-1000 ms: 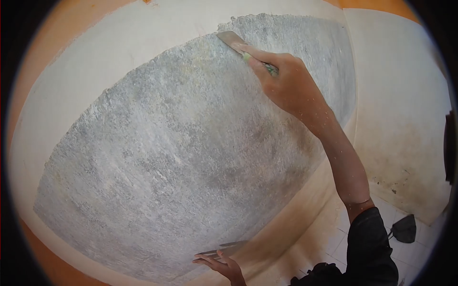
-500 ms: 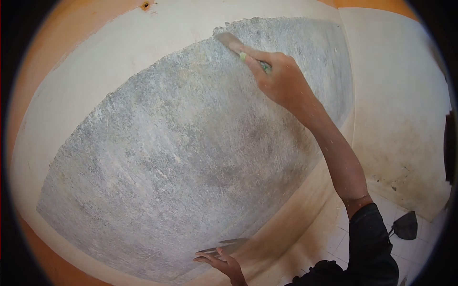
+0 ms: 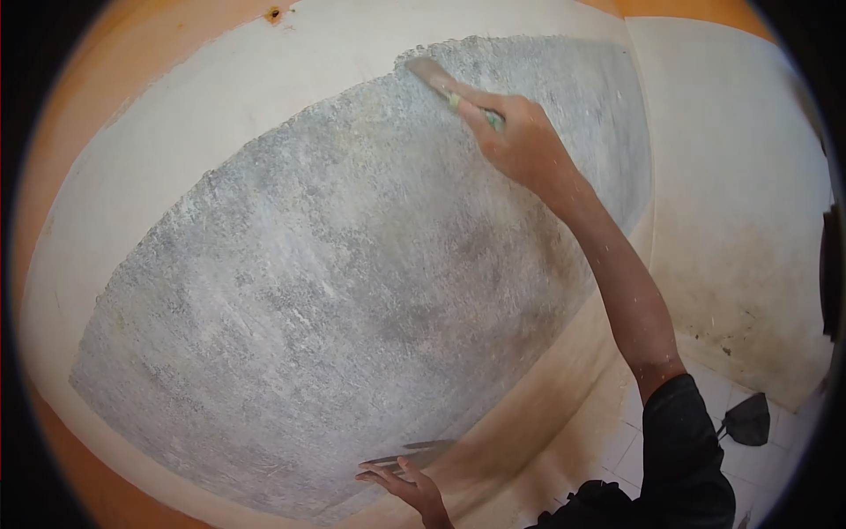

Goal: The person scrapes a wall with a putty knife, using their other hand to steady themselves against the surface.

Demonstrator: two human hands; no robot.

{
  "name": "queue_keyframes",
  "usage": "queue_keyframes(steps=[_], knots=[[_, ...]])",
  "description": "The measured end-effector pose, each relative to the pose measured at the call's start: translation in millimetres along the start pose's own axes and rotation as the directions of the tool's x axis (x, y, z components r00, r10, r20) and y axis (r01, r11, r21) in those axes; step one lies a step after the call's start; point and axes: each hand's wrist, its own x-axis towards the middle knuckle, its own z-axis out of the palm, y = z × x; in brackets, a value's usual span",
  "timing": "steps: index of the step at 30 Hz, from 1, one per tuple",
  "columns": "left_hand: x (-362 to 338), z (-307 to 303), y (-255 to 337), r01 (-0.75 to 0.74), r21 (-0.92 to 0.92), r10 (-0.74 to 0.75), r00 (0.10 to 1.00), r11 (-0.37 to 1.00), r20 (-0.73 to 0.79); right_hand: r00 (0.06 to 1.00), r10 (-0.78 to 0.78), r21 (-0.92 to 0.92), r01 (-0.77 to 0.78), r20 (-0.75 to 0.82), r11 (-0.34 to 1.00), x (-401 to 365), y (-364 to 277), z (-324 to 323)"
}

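Note:
My right hand (image 3: 520, 132) is wrapped round the handle of a putty knife (image 3: 429, 73), reaching high on the wall. The blade lies at the upper edge of a large grey, rough patch of bare wall (image 3: 335, 264), where the grey meets white coating. A green part of the handle shows between my fingers. Low down, my left hand (image 3: 410, 487) is open, its fingers stretched out close to the bottom of the grey patch. Dark shadows of its fingers fall on the wall beside it.
White coating (image 3: 176, 123) borders the grey patch, with orange paint (image 3: 75, 132) beyond it. A small hole (image 3: 274, 14) is at the top. To the right stands a stained white wall (image 3: 731, 220). A black dustpan-like object (image 3: 747, 420) lies on the tiled floor (image 3: 627, 450).
The putty knife and my right hand have shifted very slightly right along the patch's upper edge. My left hand stays nearly in place. The view has moved a little.

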Motion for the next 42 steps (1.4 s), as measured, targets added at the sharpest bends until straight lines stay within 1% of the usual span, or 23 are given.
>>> queue_keyframes(steps=[4,7,9,10,12,15,16,18,22,25,27,28,30,31,33,34,36,37,38,39,40,41,42], knots=[[1.8,2.6,3.4,0.004,-0.028,-0.004,1.0,1.0,0.006,1.0,0.004,0.037,-0.003,-0.027,0.999,1.3,-5.2,-9.3],[-1.3,-4.7,0.4,0.007,-0.031,-0.007,1.0,0.999,0.007,0.999,-0.042,0.025,0.041,0.029,0.999,-8.7,0.6,-5.0],[1.9,3.0,3.5,0.0,-0.04,0.0,1.0,0.999,-0.008,0.995,0.081,-0.014,-0.081,0.056,0.997,10.2,-6.9,-6.4],[0.9,1.6,1.8,0.008,-0.012,-0.008,1.0,1.0,-0.006,0.995,0.085,-0.012,-0.085,0.056,0.996,9.1,-2.1,-7.3],[-0.2,-1.7,0.5,0.014,0.024,-0.014,1.0,1.0,0.005,0.998,-0.057,-0.041,0.058,0.017,0.998,-0.5,12.1,-8.1],[-0.7,2.2,4.9,0.004,-0.042,-0.004,1.0,0.999,-0.018,1.0,0.01,-0.008,-0.01,0.001,1.0,-6.1,9.0,-5.0],[-1.0,3.0,3.1,0.006,-0.008,-0.006,1.0,1.0,-0.02,1.0,-0.001,-0.006,0.001,-0.009,1.0,1.7,2.2,-9.5],[1.2,5.3,2.6,0.0,0.033,0.0,1.0,0.999,-0.014,0.995,0.094,-0.018,-0.094,0.019,0.995,11.1,-9.9,-20.9],[-2.5,6.5,-2.3,0.02,0.052,-0.018,0.999,0.998,-0.039,0.999,0.047,-0.005,-0.047,0.006,0.999,-7.8,14.0,-7.9],[1.4,11.8,-5.8,0.006,0.063,-0.002,0.997,0.998,-0.073,0.993,0.116,-0.001,-0.116,0.002,0.993,2.0,18.1,-5.8],[-2.1,10.6,-1.1,-0.001,0.082,0.006,0.998,0.997,-0.066,0.992,0.1,0.023,-0.098,-0.082,0.995,-3.2,30.8,-0.5],[-4.2,8.2,7.0,0.012,0.081,-0.007,0.998,0.997,-0.059,0.991,0.111,0.016,-0.11,-0.079,0.994,-15.5,35.4,-4.8],[-4.8,8.0,9.6,0.022,0.077,-0.018,0.998,0.997,-0.058,0.945,0.315,0.074,-0.321,0.088,0.944,-41.1,42.9,-17.5],[-5.5,7.9,4.4,0.026,0.095,-0.019,0.998,0.995,-0.065,0.948,0.307,0.078,-0.314,0.089,0.946,-42.0,61.7,-14.9],[-0.3,13.2,5.0,0.027,0.109,-0.018,0.996,0.994,-0.083,0.996,0.044,0.169,-0.03,-0.077,0.985,-36.6,103.1,-5.6],[0.1,11.5,9.4,0.046,0.073,-0.042,0.997,0.996,-0.057,0.996,0.043,0.175,-0.03,-0.074,0.984,-32.0,117.4,-8.2],[-0.4,14.5,12.3,0.076,0.047,-0.074,0.997,0.996,-0.035,0.999,-0.017,0.245,0.006,0.043,0.97,-25.2,141.4,-15.7],[-0.9,18.1,11.6,0.049,0.129,-0.036,0.995,0.99,-0.096,0.999,-0.015,0.253,0.001,0.052,0.967,-27.1,149.9,-22.7],[-0.8,20.5,12.0,0.026,0.213,0.008,0.988,0.977,-0.154,0.996,-0.025,0.195,0.009,0.083,0.981,-30.1,158.3,-31.0],[-0.8,19.5,15.7,0.036,0.223,0.001,0.987,0.974,-0.161,0.993,-0.035,0.138,0.019,0.116,0.99,-33.4,170.2,-36.9],[-2.3,18.1,21.2,0.063,0.212,-0.036,0.991,0.975,-0.129,0.991,-0.04,0.151,0.02,0.128,0.988,-35.7,189.3,-41.7],[-3.5,18.9,24.7,0.092,0.198,-0.073,0.992,0.976,-0.102,0.992,-0.081,0.143,0.066,0.098,0.988,-34.5,211.7,-46.1],[-2.9,21.9,24.8,0.108,0.198,-0.085,0.989,0.974,-0.122,0.99,-0.126,0.136,0.116,0.064,0.984,-28.8,229.4,-46.8]])
